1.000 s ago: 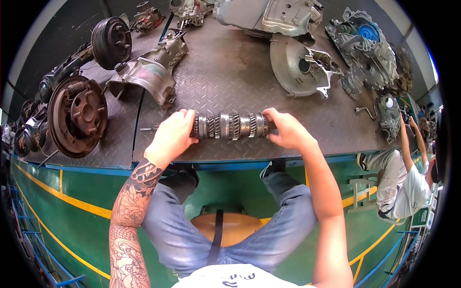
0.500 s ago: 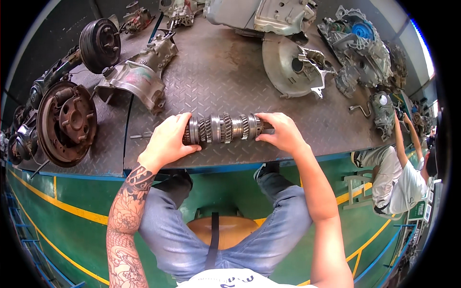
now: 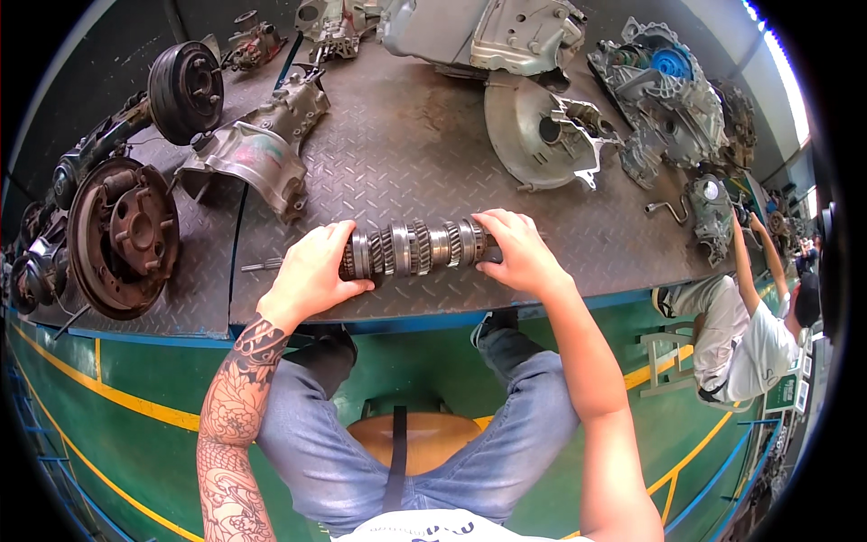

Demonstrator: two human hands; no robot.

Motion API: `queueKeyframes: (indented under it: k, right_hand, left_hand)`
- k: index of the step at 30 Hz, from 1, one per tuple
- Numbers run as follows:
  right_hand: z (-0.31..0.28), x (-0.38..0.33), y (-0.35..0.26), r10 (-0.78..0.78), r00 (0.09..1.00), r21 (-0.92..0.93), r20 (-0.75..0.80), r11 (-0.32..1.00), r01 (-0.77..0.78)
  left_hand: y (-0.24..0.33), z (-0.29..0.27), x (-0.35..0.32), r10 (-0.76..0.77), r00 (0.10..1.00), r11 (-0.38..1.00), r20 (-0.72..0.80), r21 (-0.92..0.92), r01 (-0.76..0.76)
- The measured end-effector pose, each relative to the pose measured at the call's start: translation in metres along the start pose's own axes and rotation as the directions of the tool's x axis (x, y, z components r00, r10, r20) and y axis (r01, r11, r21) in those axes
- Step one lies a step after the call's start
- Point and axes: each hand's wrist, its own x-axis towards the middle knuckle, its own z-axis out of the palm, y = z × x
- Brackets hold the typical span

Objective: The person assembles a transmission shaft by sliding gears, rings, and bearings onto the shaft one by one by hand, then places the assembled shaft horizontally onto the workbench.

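A gearbox shaft (image 3: pixel 415 249) with several toothed steel gears and rings lies crosswise near the table's front edge. My left hand (image 3: pixel 313 269) grips its left end, thumb on the near side and fingers over the far side. The thin splined tip pokes out to the left of that hand. Around the right end my right hand (image 3: pixel 522 253) is closed in the same way, thumb toward me. Both palms hide parts of the shaft's ends. Whether the shaft rests fully on the plate or is slightly raised, I cannot tell.
A bell-shaped gearbox housing (image 3: pixel 253 149) stands back left, beside a rusty brake drum assembly (image 3: pixel 126 237). Behind on the right lies a round silver housing (image 3: pixel 524 135). A bent wrench (image 3: pixel 668 210) lies farther right, near a co-worker (image 3: pixel 754 334) seated at the table.
The view has shifted slightly. My hands keep their hold on the gear shaft, whose right end now looks slightly higher in the picture than its left.
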Motion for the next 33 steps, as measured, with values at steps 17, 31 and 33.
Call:
queueKeyframes:
  k: [17, 31, 33]
  right_hand:
    - [0.0, 0.002, 0.01, -0.006, 1.0, 0.147, 0.011, 0.989, 0.004]
    - [-0.006, 0.0, -0.011, 0.009, 0.999, 0.147, 0.033, 0.989, -0.014]
    - [-0.004, -0.002, -0.015, 0.022, 0.999, 0.168, -0.041, 0.986, -0.015]
  left_hand:
    - [0.0, 0.002, 0.001, 0.014, 1.0, 1.0, -0.007, -0.004, -0.014]
    - [0.006, -0.004, -0.006, 0.084, 0.995, 0.996, -0.056, 0.009, -0.083]
    - [0.009, -0.003, -0.006, 0.094, 0.992, 0.995, -0.087, 0.031, -0.091]
